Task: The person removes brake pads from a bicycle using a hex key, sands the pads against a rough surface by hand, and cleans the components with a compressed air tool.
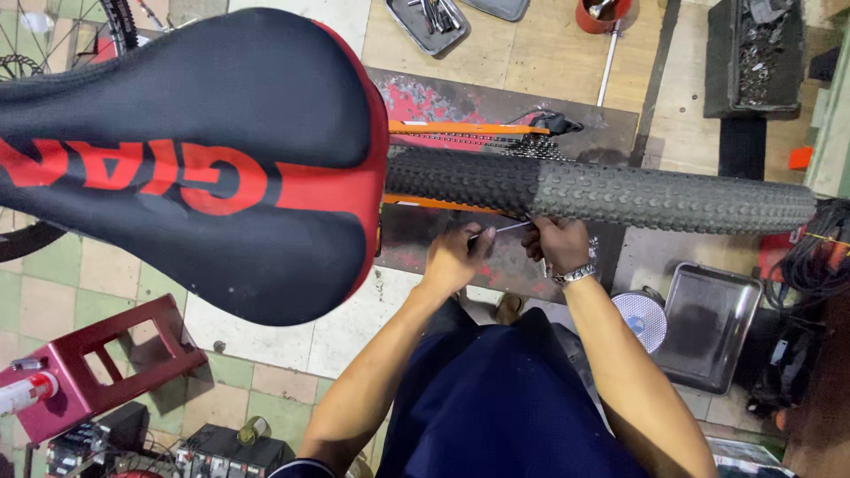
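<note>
Head view, looking straight down over a bicycle. The black and red saddle (pixel 190 159) fills the upper left of the frame. Behind it, the knobby rear tyre (pixel 602 190) runs to the right, with the orange frame tube (pixel 469 129) and chain (pixel 460 139) just beyond it.

Left hand (pixel 453 258): fingers clenched around a thin dark tool handle, held just below the tyre. A slim metal shaft (pixel 509 228) extends from this hand towards the right hand and the wheel.

Right hand (pixel 556 245): fingers curled, close against the underside of the tyre, beside the tip of the shaft. What it grips, if anything, cannot be determined; a small pale item shows beneath the fingers. A metal wristwatch (pixel 574 274) sits on this wrist.

Both hands are near each other, not touching, just under the tyre.

Surroundings: a steel tray (pixel 708 323) lies on the floor to the right, with a round white object (pixel 642 319) just beside it. A red stand (pixel 97 363) is at lower left. A second tray holding tools (pixel 429 22) and a red cup (pixel 604 13) lie at the top, well apart from the hands.
</note>
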{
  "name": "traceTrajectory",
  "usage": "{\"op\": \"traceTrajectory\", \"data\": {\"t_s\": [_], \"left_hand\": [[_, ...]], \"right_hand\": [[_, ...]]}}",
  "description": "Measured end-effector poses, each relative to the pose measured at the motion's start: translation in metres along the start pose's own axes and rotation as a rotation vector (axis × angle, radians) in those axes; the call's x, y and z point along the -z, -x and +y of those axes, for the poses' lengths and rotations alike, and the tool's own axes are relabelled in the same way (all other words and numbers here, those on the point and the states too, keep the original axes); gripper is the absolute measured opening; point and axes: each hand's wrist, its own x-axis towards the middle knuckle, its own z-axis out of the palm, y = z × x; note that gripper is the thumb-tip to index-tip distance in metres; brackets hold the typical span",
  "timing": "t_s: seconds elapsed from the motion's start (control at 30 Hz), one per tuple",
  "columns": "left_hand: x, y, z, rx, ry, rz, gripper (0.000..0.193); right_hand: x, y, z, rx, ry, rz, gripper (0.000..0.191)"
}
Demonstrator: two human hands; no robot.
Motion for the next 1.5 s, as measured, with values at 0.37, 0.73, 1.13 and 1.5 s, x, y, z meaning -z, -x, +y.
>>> {"op": "traceTrajectory", "data": {"t_s": [0.37,0.73,1.13,1.5], "left_hand": [[-0.007,-0.038,-0.015,-0.260,-0.221,0.191,0.038],[-0.004,-0.009,-0.011,-0.260,-0.182,0.174,0.030],[-0.001,-0.006,-0.010,-0.094,-0.038,0.024,0.032],[-0.001,-0.043,-0.025,-0.458,-0.428,0.257,0.032]], "right_hand": [[-0.016,-0.018,-0.007,-0.428,-0.452,-0.339,0.034],[-0.006,0.004,-0.014,-0.225,-0.280,0.005,0.028],[0.006,-0.021,-0.005,-0.270,-0.132,-0.205,0.027],[0.001,-0.020,-0.007,-0.345,-0.374,-0.105,0.032]]}}
